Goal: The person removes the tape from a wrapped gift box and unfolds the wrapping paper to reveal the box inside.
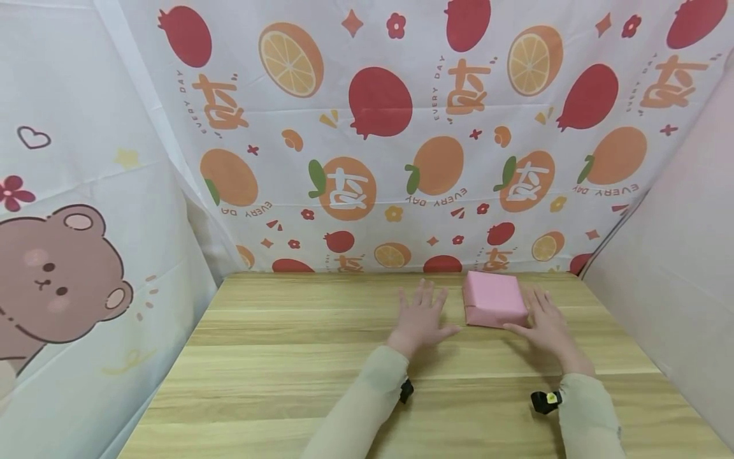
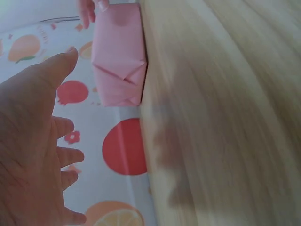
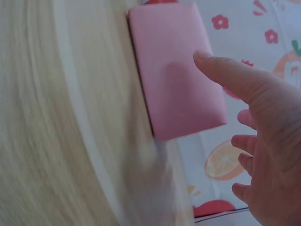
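A pink paper-wrapped box (image 1: 494, 299) sits on the wooden table toward its back right, with folded paper flaps at the end facing the left wrist camera. My right hand (image 1: 546, 326) is at the box's right side, fingers spread and thumb along the near edge. In the right wrist view the thumb of that hand (image 3: 273, 113) overlaps the box (image 3: 176, 70). To the left of the box, my left hand (image 1: 421, 319) is spread over the table with a gap between it and the box. Its palm and fingers (image 2: 66, 155) hold nothing.
The wooden table (image 1: 258, 370) ends at a fruit-printed cloth (image 1: 378, 102) hanging behind the box. A bear-printed cloth (image 1: 63, 274) hangs on the left and a pale cloth (image 1: 676, 255) on the right. Black wrist devices (image 1: 545, 402) show at both sleeves.
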Demonstrator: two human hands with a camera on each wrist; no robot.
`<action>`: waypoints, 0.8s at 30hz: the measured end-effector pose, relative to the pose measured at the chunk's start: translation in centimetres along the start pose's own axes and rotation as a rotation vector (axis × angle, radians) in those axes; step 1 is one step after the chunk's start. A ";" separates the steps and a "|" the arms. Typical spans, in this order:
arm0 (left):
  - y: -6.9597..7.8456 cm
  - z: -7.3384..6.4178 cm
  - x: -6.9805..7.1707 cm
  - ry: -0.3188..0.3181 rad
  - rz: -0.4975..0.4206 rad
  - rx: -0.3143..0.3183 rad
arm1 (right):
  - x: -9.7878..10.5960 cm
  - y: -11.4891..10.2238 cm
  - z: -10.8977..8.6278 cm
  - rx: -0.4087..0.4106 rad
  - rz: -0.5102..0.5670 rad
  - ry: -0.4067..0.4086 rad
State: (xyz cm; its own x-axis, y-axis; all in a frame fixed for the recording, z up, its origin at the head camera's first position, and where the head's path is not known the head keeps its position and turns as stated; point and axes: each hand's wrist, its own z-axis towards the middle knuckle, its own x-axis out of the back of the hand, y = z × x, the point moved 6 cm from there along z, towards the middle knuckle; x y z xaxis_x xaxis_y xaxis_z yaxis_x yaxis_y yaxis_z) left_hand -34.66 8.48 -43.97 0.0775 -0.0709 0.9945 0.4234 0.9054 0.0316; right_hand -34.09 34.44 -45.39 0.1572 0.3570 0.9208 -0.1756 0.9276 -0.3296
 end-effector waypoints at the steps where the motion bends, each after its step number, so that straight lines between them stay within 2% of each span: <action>1: 0.3 0.2 -0.1 -0.005 0.008 -0.004 | -0.2 0.3 0.0 -0.005 -0.001 -0.016; 7: 2.2 1.5 -1.0 -0.035 0.030 -0.023 | -0.9 1.8 0.4 -0.025 0.036 -0.077; 13: 3.7 2.7 -1.6 -0.049 -0.030 -0.045 | -1.4 2.5 1.0 -0.026 0.073 -0.094; 24: 4.4 3.3 -2.5 -0.110 -0.080 -0.046 | -1.8 2.0 2.0 0.030 0.127 -0.077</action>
State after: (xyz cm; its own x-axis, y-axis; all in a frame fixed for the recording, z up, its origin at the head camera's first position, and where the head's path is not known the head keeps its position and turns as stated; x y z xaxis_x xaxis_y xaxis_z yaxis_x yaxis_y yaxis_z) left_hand -35.96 13.97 -45.96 -0.0568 -0.0934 0.9940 0.4653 0.8784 0.1091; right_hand -36.66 35.42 -47.33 0.0576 0.4604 0.8859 -0.2187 0.8716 -0.4387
